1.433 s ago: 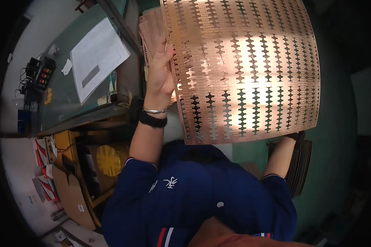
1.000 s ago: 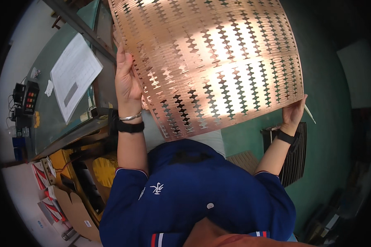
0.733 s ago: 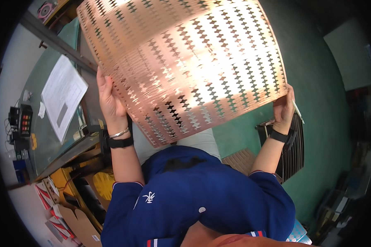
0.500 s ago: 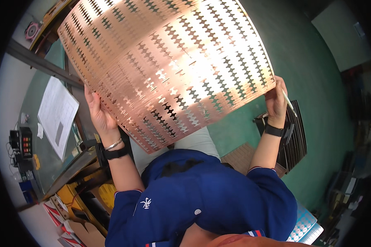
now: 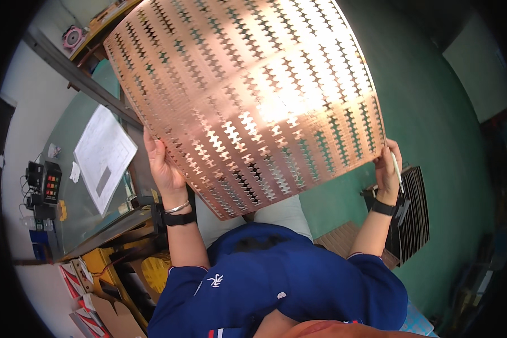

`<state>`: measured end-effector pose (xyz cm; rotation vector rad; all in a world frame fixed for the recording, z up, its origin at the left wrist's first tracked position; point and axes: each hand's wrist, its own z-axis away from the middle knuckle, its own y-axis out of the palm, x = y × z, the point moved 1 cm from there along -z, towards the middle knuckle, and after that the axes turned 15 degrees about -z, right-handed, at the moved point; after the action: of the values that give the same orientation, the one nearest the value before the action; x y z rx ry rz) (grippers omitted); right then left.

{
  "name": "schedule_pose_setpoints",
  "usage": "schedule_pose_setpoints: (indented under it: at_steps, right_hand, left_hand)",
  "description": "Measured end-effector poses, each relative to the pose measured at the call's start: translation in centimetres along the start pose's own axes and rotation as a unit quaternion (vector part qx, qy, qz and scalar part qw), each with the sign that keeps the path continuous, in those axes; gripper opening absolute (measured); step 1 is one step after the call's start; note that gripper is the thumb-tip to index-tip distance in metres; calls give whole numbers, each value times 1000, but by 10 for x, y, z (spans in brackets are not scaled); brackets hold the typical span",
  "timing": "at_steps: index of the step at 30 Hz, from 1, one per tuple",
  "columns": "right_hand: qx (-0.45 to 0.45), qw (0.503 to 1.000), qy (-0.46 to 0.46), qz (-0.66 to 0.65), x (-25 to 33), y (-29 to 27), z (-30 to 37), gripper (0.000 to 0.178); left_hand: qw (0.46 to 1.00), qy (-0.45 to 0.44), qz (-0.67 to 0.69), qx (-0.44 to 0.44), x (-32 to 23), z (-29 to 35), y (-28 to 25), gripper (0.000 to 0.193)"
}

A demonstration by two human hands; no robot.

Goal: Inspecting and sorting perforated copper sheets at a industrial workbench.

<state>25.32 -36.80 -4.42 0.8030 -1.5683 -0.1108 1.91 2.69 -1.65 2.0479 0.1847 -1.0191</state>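
Observation:
A large copper-coloured sheet (image 5: 208, 96), punched with rows of small shaped cut-outs, is held up in front of me, and its top runs out of view. Bright light glares off its right half. My left hand (image 5: 166, 166) is closed on the sheet's left edge, with the fingers partly behind it. At the lower right corner, my right hand (image 5: 386, 169) grips the same sheet. A thin white pen-like stick (image 5: 397, 168) also sticks out from the right hand.
On the left stands a glass-topped table (image 5: 76, 222) with a printed paper sheet (image 5: 104, 160) and a small black device with red keys (image 5: 52, 183). Yellow bins (image 5: 104, 265) and cardboard boxes (image 5: 115, 315) sit below. A rack of dark upright panels (image 5: 416, 214) stands on the green floor at right.
The copper sheet and both hands have shifted right and slightly down in view. The table and the rack have shifted too, so the view itself has turned. Both hands keep their hold.

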Motion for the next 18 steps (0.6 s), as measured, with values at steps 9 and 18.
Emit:
schedule_pose_setpoints:
  at_steps: [9,18]
  right_hand:
    - [-42,999,13,-12,-8,-10,3,22]
    - [-44,998,16,-44,-13,-6,3,19]
  left_hand:
    - [999,16,-34,-9,-10,6,16,43]
    - [998,32,-55,4,-18,11,26,43]
